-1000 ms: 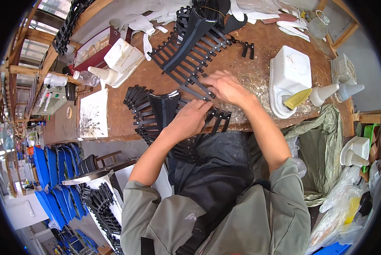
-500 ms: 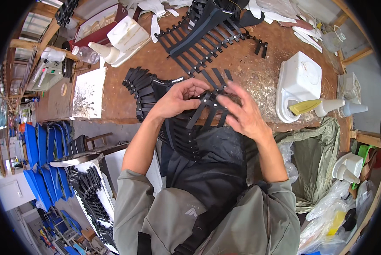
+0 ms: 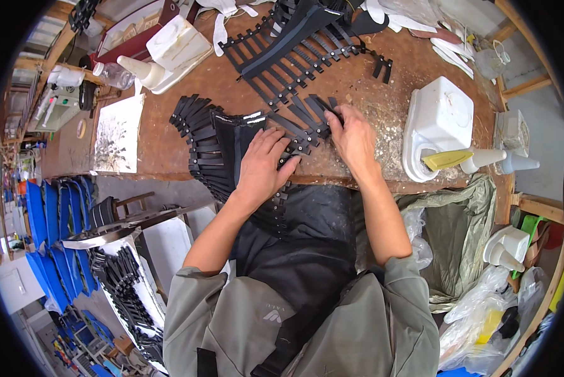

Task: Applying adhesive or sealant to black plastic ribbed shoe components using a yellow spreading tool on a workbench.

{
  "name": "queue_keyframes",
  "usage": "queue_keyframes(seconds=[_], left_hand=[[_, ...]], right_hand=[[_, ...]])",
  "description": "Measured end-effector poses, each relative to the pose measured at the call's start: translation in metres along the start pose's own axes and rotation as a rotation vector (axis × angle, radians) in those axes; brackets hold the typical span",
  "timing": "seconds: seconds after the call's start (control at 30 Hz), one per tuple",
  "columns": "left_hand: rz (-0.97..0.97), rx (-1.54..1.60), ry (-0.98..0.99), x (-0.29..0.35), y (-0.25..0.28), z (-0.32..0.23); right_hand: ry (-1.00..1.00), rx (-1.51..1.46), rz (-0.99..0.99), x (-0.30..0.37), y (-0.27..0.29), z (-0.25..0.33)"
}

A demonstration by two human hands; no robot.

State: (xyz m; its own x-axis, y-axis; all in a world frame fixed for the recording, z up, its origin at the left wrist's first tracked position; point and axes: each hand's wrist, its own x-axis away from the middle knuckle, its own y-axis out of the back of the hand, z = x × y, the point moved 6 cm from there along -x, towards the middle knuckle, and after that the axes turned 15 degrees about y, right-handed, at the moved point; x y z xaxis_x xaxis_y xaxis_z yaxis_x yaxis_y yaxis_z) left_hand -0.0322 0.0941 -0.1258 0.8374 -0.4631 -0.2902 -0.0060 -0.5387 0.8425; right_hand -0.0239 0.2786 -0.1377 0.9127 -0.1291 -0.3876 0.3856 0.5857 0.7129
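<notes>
A black piece made of many riveted straps [image 3: 208,144] drapes over the near edge of the brown table. My left hand [image 3: 263,162] lies flat on it, fingers stretched and thumb apart, beside a row of small metal studs. To the right, a fan of loose black straps [image 3: 301,118] spreads over the tabletop. My right hand [image 3: 355,138] has its fingers closed on the fan's right-hand straps; the exact grip is partly hidden under the fingers. Beyond the hands sits a similar black strapped piece [image 3: 294,43] with rungs like a ladder.
On the brown table [image 3: 169,141], a white glue container [image 3: 442,116] with a yellow brush [image 3: 447,159] stands at right, another white container [image 3: 180,44] at back left. A stained white sheet [image 3: 117,135] lies left. A rack of black strap pieces [image 3: 121,283] stands lower left.
My hands have moved apart: the left has come down flat on the strapped piece, the right has gone forward onto the strap ends. The straps held between them now lie on the table.
</notes>
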Motion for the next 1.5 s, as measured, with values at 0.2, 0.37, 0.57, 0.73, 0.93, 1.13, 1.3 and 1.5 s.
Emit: queue_keyframes(seconds=[0.2, 0.37, 0.57, 0.73, 0.93, 1.13, 1.3, 1.5], left_hand=[[0.119, 0.095, 0.019, -0.003, -0.005, 0.007], [0.102, 0.179, 0.08, 0.005, -0.004, 0.021], [0.157, 0.216, 0.049, -0.024, 0.004, -0.008], [0.711, 1.246, 0.504, -0.01, -0.025, -0.006], [0.743, 1.206, 0.442, -0.014, -0.015, -0.022], [0.587, 1.501, 0.57, -0.022, -0.01, -0.04], [0.68, 1.446, 0.543, -0.022, -0.008, -0.044], [0.845, 1.158, 0.289, -0.02, 0.004, -0.061]], right_hand=[[-0.143, 0.227, 0.166, -0.015, 0.005, 0.002], [-0.29, -0.505, 0.373, -0.008, -0.011, -0.006], [0.0, -0.696, -0.021, 0.044, 0.022, 0.019], [-0.301, -1.128, -0.067, 0.064, 0.02, 0.013], [-0.429, -1.192, 0.0, 0.076, 0.015, 0.016], [-0.497, -1.264, -0.311, 0.083, 0.005, 0.032], [-0.328, -1.016, -0.275, 0.092, 0.038, 0.033], [0.174, -0.17, -0.063, 0.011, 0.11, 0.07]])
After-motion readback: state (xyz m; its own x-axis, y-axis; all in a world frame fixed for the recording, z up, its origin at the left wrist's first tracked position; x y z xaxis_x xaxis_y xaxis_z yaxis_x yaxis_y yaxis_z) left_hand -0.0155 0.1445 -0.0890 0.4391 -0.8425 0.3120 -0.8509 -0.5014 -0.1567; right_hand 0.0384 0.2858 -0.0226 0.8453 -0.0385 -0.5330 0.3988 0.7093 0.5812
